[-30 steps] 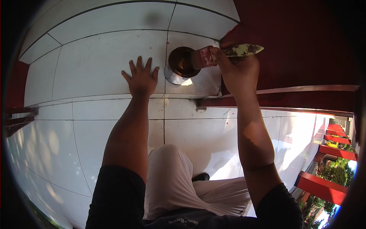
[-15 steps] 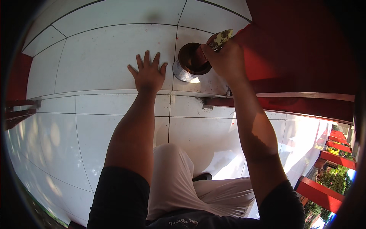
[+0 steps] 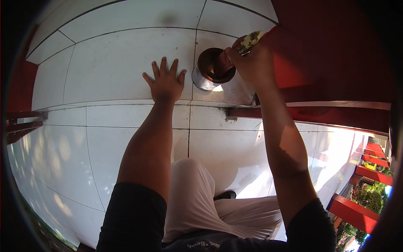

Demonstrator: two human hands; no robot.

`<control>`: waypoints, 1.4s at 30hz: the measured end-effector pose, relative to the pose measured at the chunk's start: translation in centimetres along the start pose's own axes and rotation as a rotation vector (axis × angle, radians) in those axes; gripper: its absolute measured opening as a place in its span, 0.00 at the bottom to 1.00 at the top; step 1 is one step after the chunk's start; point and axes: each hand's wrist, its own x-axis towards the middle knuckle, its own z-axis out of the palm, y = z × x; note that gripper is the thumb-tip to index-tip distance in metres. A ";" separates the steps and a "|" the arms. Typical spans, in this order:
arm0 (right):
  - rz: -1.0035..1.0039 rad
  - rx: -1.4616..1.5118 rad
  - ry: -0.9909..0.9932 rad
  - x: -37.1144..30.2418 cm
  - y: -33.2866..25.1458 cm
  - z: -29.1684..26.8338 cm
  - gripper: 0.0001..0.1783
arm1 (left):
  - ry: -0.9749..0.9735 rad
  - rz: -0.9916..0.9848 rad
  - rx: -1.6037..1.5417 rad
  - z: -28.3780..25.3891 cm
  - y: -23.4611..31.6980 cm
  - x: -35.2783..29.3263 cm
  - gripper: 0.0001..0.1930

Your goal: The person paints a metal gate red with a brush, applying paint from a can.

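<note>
My right hand (image 3: 257, 63) grips a paintbrush (image 3: 251, 42) by its worn, yellowish, paint-spotted handle. The red-brown bristle end of the brush leans into the mouth of a round metal paint can (image 3: 205, 82). Dark reddish-brown paint coats the can's rim and inside; how deep the paint stands cannot be made out. To the left of the can, my left hand (image 3: 166, 86) rests flat on the white tiled ledge with its fingers spread, holding nothing. The can stands upright on the same ledge between my two hands.
A dark red painted surface (image 3: 327, 54) rises close to my right hand, with a red rail (image 3: 310, 113) below it. White floor tiles (image 3: 121, 147) lie below the ledge step. My bent knee (image 3: 189, 176) is near it. Red posts (image 3: 352, 212) and greenery show at far right.
The brush's bristle end has pulled up slightly, toward the can's right rim, and my right hand has shifted a little right. My left hand stays flat on the ledge.
</note>
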 end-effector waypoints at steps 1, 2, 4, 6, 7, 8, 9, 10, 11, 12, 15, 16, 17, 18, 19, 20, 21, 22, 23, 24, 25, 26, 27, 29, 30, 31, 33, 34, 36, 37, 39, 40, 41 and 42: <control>-0.012 0.096 0.036 0.0 0.0 -0.7 0.13 | 0.004 -0.002 -0.001 0.1 -0.1 0.0 0.28; -0.021 0.185 0.074 -0.1 0.1 -1.3 0.12 | 0.008 0.000 -0.009 0.1 0.2 0.1 0.28; -0.028 0.149 0.087 -0.2 0.8 -1.7 0.12 | -0.029 -0.010 -0.020 0.1 0.3 0.0 0.27; -0.033 0.120 0.110 -0.3 0.7 -2.5 0.12 | -0.059 -0.012 -0.025 -0.3 0.4 0.2 0.27; 0.005 0.126 0.085 -0.3 0.7 -3.0 0.10 | -0.059 -0.011 -0.023 -0.5 0.5 0.2 0.27; 0.040 0.132 0.058 -0.3 0.5 -3.1 0.09 | -0.058 -0.012 -0.021 -0.5 0.3 0.2 0.27; 0.041 0.131 0.060 -0.4 0.6 -3.2 0.09 | -0.057 -0.010 -0.022 -0.3 0.2 0.2 0.27; 0.053 0.158 0.056 -0.3 0.9 -3.5 0.10 | -0.008 0.001 -0.018 -0.1 0.2 0.1 0.27; 0.066 0.184 0.051 -0.4 1.0 -3.7 0.12 | 0.040 0.012 -0.014 0.0 0.2 0.1 0.27; 0.067 0.184 0.052 -0.6 1.0 -3.9 0.12 | 0.040 0.013 -0.014 0.1 0.1 0.1 0.27; 0.028 0.196 0.136 -1.7 0.9 -4.6 0.12 | 0.051 0.013 -0.017 0.1 0.1 0.1 0.27; 0.095 0.237 0.156 -2.2 1.0 -4.6 0.11 | 0.056 0.013 -0.013 0.2 -0.1 0.1 0.27; 0.161 0.274 0.178 -2.9 1.0 -4.7 0.11 | 0.062 0.015 -0.013 0.2 0.0 0.1 0.27; 0.159 0.276 0.180 -3.7 1.0 -4.4 0.11 | 0.065 0.015 -0.012 0.3 0.0 0.1 0.27; 0.292 0.523 0.273 -4.8 0.8 -3.5 0.10 | 0.058 0.012 -0.018 0.3 0.0 0.1 0.27; 0.428 0.779 0.360 -6.0 0.6 -2.4 0.10 | 0.049 0.008 -0.016 0.3 -0.4 -0.1 0.27; 0.426 0.782 0.364 -7.1 0.3 -1.6 0.10 | 0.053 0.010 -0.015 0.2 -0.2 0.0 0.27; 0.491 0.928 0.458 -8.3 0.1 -0.8 0.10 | 0.003 -0.003 -0.020 0.1 0.1 0.1 0.27; 0.558 1.072 0.557 -9.4 0.2 -0.3 0.11 | -0.049 -0.013 -0.027 0.0 0.5 0.1 0.28; 0.563 1.080 0.559 -10.2 0.7 0.3 0.11 | -0.049 -0.009 -0.019 0.0 0.5 0.1 0.28; 0.641 1.199 0.568 -11.0 1.3 1.0 0.12 | -0.046 -0.012 -0.019 0.0 0.5 0.2 0.28; 0.722 1.319 0.576 -11.7 1.7 1.5 0.14 | -0.044 -0.014 -0.020 0.1 0.5 0.2 0.27; 0.730 1.326 0.580 -12.2 2.0 2.0 0.14 | -0.046 -0.007 -0.011 0.1 0.4 0.1 0.27; 0.831 1.516 0.586 -12.9 2.3 3.0 0.16 | -0.018 -0.007 -0.019 0.2 0.2 0.1 0.27; 0.840 1.582 0.610 -13.1 2.1 3.3 0.15 | -0.018 0.001 -0.010 0.2 0.2 0.1 0.27; 0.845 1.591 0.616 -13.4 2.2 3.4 0.15 | -0.025 -0.006 -0.010 0.2 0.3 0.1 0.27; 0.800 1.761 0.593 -13.9 2.5 3.3 0.13 | -0.029 -0.005 -0.004 0.1 0.5 0.2 0.27; 0.800 1.768 0.600 -14.3 2.6 3.3 0.13 | -0.037 -0.010 -0.001 0.1 0.5 0.1 0.27; 0.803 2.068 0.423 -15.5 2.8 3.5 0.09 | -0.042 -0.003 0.006 0.3 0.4 0.1 0.27; 0.799 2.075 0.434 -16.3 2.8 3.7 0.09 | -0.041 -0.008 0.008 0.3 0.2 0.1 0.27; 0.846 2.217 0.316 -18.2 3.3 3.8 0.12 | -0.037 0.006 0.007 0.3 0.2 0.2 0.27; 0.861 2.289 0.302 -19.2 3.7 3.7 0.13 | -0.048 -0.001 0.016 0.3 0.3 0.3 0.28; 0.853 2.297 0.326 -20.1 4.0 3.8 0.13 | -0.061 -0.005 0.027 0.2 0.5 0.4 0.28; 0.859 2.359 0.351 -21.0 4.3 3.8 0.13 | -0.058 0.006 0.039 0.1 0.5 0.4 0.28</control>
